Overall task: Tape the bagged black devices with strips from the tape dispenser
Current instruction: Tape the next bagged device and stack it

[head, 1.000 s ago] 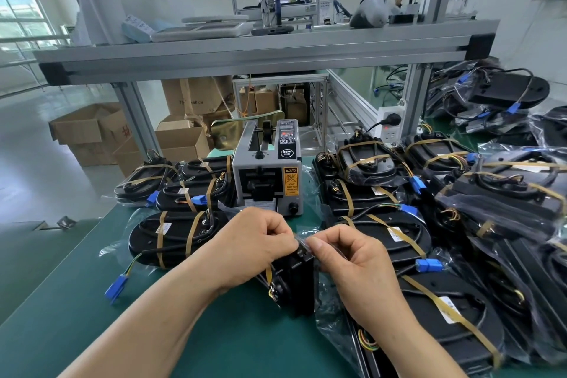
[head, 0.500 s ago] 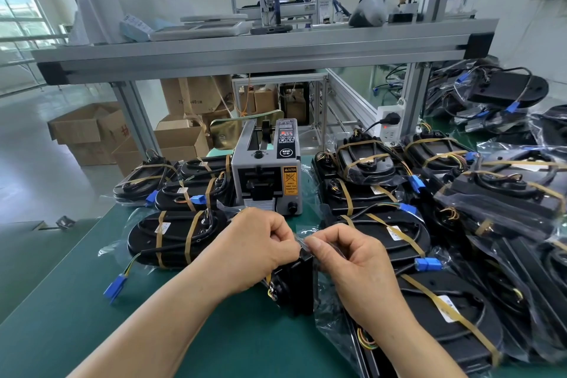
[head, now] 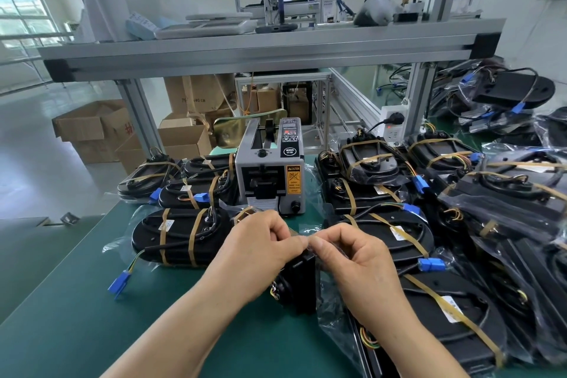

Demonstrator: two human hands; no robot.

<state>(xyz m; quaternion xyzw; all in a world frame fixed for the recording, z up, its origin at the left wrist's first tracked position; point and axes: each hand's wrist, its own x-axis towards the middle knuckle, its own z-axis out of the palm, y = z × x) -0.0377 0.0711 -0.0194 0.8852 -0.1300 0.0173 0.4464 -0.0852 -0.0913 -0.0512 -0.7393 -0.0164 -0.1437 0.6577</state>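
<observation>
We see the left hand (head: 260, 250) and right hand (head: 356, 261) meeting fingertip to fingertip, both curled and pinching a clear film (head: 307, 242) atop a bagged black device (head: 300, 281), which stands on edge directly beneath them on the green worktop (head: 76, 316); whether the film is tape or bag we cannot tell. Just beyond the hands sits the grey tape dispenser (head: 270, 175). Left of the left hand lies a taped device (head: 181, 236); right of the right hand, further taped devices (head: 389, 230) lie piled closely
</observation>
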